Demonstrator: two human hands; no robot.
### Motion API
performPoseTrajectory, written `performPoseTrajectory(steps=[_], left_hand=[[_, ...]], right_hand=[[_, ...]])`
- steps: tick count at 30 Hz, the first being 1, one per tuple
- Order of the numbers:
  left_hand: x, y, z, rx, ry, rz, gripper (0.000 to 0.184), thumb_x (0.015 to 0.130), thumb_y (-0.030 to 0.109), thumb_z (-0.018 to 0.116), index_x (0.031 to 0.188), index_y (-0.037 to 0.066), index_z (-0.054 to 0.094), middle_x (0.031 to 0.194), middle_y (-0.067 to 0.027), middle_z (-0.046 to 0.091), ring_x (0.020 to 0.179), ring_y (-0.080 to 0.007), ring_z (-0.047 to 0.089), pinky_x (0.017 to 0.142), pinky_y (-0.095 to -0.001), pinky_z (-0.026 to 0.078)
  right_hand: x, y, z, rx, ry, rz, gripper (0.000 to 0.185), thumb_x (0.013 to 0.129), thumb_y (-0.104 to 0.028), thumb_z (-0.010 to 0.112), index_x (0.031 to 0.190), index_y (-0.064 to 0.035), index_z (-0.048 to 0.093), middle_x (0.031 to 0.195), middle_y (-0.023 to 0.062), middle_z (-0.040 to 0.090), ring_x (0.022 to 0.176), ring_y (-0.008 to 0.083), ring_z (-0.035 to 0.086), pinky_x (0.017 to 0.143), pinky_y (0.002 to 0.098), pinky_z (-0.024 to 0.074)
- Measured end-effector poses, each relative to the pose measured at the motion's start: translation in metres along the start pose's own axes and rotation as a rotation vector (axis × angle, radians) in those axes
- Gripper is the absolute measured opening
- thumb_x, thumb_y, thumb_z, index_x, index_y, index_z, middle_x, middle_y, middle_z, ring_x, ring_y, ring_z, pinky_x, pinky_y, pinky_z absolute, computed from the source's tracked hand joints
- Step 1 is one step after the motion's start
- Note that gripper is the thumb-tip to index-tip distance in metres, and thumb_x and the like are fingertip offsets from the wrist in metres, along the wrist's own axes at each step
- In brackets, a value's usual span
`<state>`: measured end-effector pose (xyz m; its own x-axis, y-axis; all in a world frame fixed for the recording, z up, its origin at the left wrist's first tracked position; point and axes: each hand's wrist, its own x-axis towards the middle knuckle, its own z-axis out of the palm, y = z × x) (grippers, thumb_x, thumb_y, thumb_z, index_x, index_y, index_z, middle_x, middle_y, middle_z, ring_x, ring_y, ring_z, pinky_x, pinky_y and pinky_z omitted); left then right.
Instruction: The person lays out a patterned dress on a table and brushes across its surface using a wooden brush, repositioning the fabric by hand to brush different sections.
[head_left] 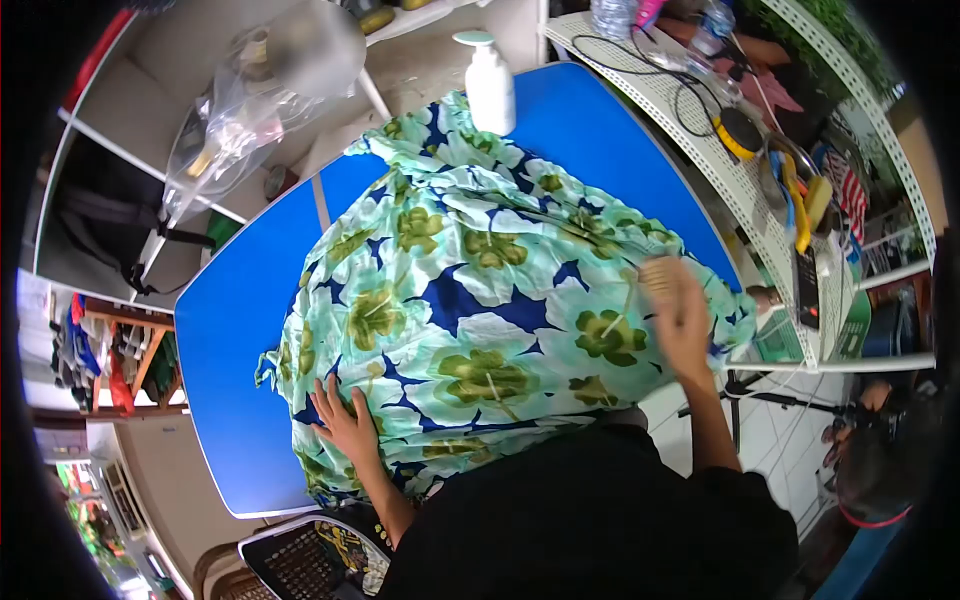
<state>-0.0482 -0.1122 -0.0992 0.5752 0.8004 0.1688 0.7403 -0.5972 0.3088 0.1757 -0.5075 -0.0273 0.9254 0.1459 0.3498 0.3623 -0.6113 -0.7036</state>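
Observation:
A floral cloth (490,310) in green, white and navy lies spread over the blue table (245,350), with folds bunched toward its far end. My left hand (347,425) rests flat on the cloth's near left part, fingers spread. Over the right part of the cloth is my right hand (685,318), blurred, its fingers closed around a small tan brush (657,280). Motion smears the brush, so its bristles cannot be made out. A white pump bottle (490,90) stands upright at the cloth's far edge.
A white perforated shelf (720,165) along the right holds cables, a yellow tape roll (738,133) and tools. White cubbies (110,120) stand at the left, with a clear plastic bag (225,140). Below the table's near edge is a basket (300,560). Another person (885,470) is at the far right.

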Motion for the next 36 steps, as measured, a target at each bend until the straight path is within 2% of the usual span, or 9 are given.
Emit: performPoseTrajectory(steps=[5, 8, 12, 16, 18, 22, 25, 30, 36], left_hand=[[-0.003, -0.005, 0.003, 0.005, 0.007, 0.013, 0.046, 0.089, 0.038, 0.049, 0.132, 0.021, 0.045, 0.145, -0.0056, 0.031, 0.136, -0.0291, 0.024, 0.103, -0.0623, 0.007], [-0.009, -0.002, -0.004, 0.003, 0.002, 0.033, 0.044, 0.088, 0.036, 0.05, 0.13, 0.022, 0.047, 0.144, -0.0065, 0.032, 0.135, -0.0296, 0.025, 0.105, -0.0579, 0.009], [-0.01, 0.001, -0.006, 0.011, 0.006, 0.012, 0.044, 0.087, 0.034, 0.05, 0.13, 0.021, 0.048, 0.144, -0.0069, 0.032, 0.135, -0.0295, 0.026, 0.105, -0.0574, 0.01], [-0.009, 0.002, -0.007, -0.001, 0.003, 0.02, 0.045, 0.088, 0.036, 0.05, 0.13, 0.02, 0.047, 0.144, -0.007, 0.033, 0.135, -0.0286, 0.025, 0.106, -0.0571, 0.009], [-0.011, 0.002, -0.007, 0.002, 0.036, 0.033, 0.042, 0.087, 0.033, 0.052, 0.127, 0.02, 0.051, 0.142, -0.0071, 0.036, 0.133, -0.0276, 0.029, 0.106, -0.0544, 0.012], [-0.01, 0.009, -0.018, -0.358, 0.203, 0.258, 0.014, 0.082, 0.014, 0.06, 0.093, 0.008, 0.067, 0.092, -0.0095, 0.064, 0.087, -0.0235, 0.06, 0.078, -0.0356, 0.043], [-0.02, 0.011, -0.013, -0.679, 0.209, -0.018, 0.011, 0.083, 0.01, 0.059, 0.085, 0.002, 0.066, 0.055, -0.0045, 0.054, 0.046, -0.0066, 0.047, 0.045, -0.0219, 0.037], [-0.021, 0.008, -0.008, -0.64, 0.169, -0.003, 0.009, 0.081, 0.01, 0.059, 0.081, 0.004, 0.067, 0.047, -0.0014, 0.048, 0.04, -0.005, 0.043, 0.042, -0.0215, 0.035], [-0.022, 0.004, -0.008, -0.621, 0.164, -0.002, 0.008, 0.08, 0.012, 0.062, 0.079, 0.006, 0.067, 0.046, -0.0028, 0.048, 0.038, -0.008, 0.045, 0.041, -0.0237, 0.036]], right_hand=[[0.036, 0.025, 0.046, -0.246, -0.519, -0.328, 0.052, 0.074, -0.011, 0.058, 0.125, -0.0162, 0.05, 0.113, 0.012, 0.056, 0.098, 0.0291, 0.056, 0.081, 0.0373, 0.0475], [0.109, 0.093, 0.064, -0.043, 0.138, -0.204, 0.049, 0.08, -0.013, 0.057, 0.126, -0.0022, 0.046, 0.123, 0.0179, 0.053, 0.106, 0.034, 0.054, 0.089, 0.0389, 0.0443], [0.126, 0.04, 0.084, 0.191, 0.35, -0.06, 0.047, 0.084, -0.013, 0.054, 0.128, -0.002, 0.043, 0.123, 0.0206, 0.052, 0.111, 0.0339, 0.052, 0.094, 0.0384, 0.0411], [0.077, -0.022, 0.115, 0.203, -0.585, -0.397, 0.048, 0.086, -0.018, 0.055, 0.129, -0.0025, 0.041, 0.128, 0.0191, 0.047, 0.117, 0.0346, 0.047, 0.097, 0.0403, 0.0373], [0.088, 0.004, 0.139, 0.114, -0.47, -0.494, 0.048, 0.087, -0.019, 0.053, 0.13, -0.0038, 0.04, 0.128, 0.0184, 0.047, 0.118, 0.0331, 0.046, 0.098, 0.0394, 0.0368], [0.151, 0.062, 0.153, 0.103, 0.054, -0.222, 0.047, 0.091, -0.02, 0.044, 0.133, -0.0007, 0.036, 0.131, 0.0205, 0.045, 0.119, 0.0336, 0.045, 0.099, 0.0374, 0.0356], [0.13, -0.009, 0.161, 0.236, 0.054, -0.318, 0.045, 0.089, -0.016, 0.049, 0.13, -0.0005, 0.038, 0.125, 0.0194, 0.049, 0.111, 0.035, 0.05, 0.093, 0.0387, 0.0403], [0.039, -0.106, 0.187, 0.19, -0.659, -0.856, 0.049, 0.081, -0.006, 0.055, 0.128, -0.0099, 0.044, 0.115, 0.015, 0.056, 0.102, 0.0344, 0.055, 0.088, 0.0403, 0.0446], [0.108, -0.097, 0.268, 0.141, -0.172, -0.456, 0.048, 0.082, -0.005, 0.052, 0.129, -0.0086, 0.043, 0.111, 0.0171, 0.055, 0.095, 0.0342, 0.054, 0.081, 0.0423, 0.0461]])
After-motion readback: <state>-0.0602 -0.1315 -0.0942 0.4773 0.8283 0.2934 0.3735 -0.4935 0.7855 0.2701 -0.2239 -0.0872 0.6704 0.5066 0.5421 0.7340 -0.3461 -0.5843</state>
